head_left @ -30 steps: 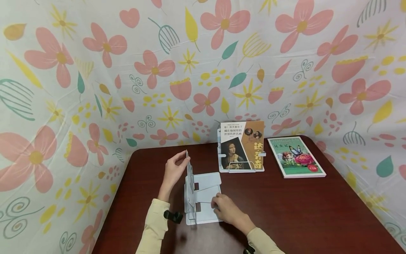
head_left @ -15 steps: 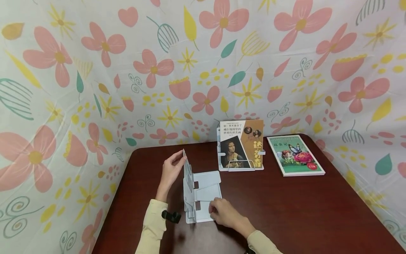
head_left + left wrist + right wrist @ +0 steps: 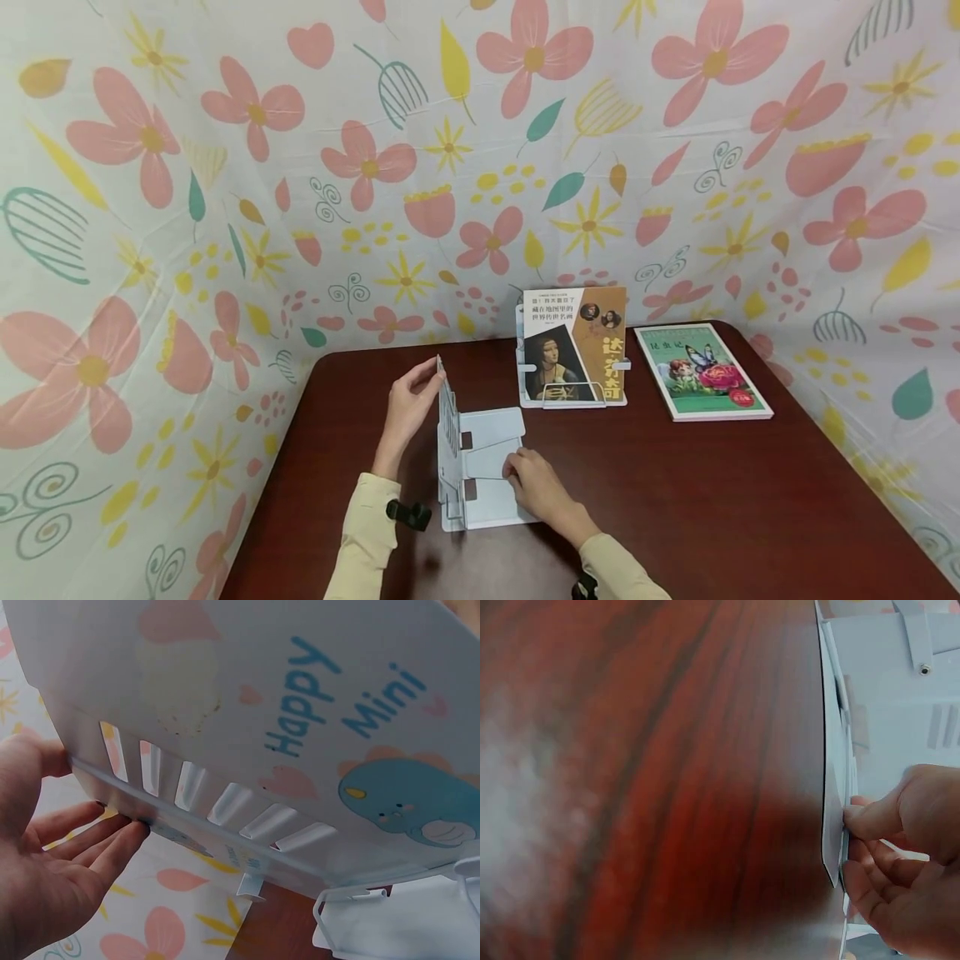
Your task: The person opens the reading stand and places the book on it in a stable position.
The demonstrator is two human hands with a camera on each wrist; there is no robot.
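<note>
A white metal book stand lies on its flat back plate, with a second panel standing upright at its left. In the left wrist view, that slotted panel carries "Happy Mini" lettering and a blue cartoon dinosaur. My left hand pinches the panel's top edge between thumb and fingers. At the stand's right side, my right hand pinches a thin plate edge, thumb on one face and fingers on the other. The right wrist view shows this right hand beside the wood surface. Part of the plate is hidden behind its fingers.
Behind the stand, an orange and white book rests upright on another stand. A green-covered book lies flat at the back right of the dark red wooden table. A flower-patterned cloth hangs behind and at both sides.
Over the last half second my right hand has slid away from me along the stand's right edge, after a small shift toward me. My left hand keeps its hold on the upright panel.
</note>
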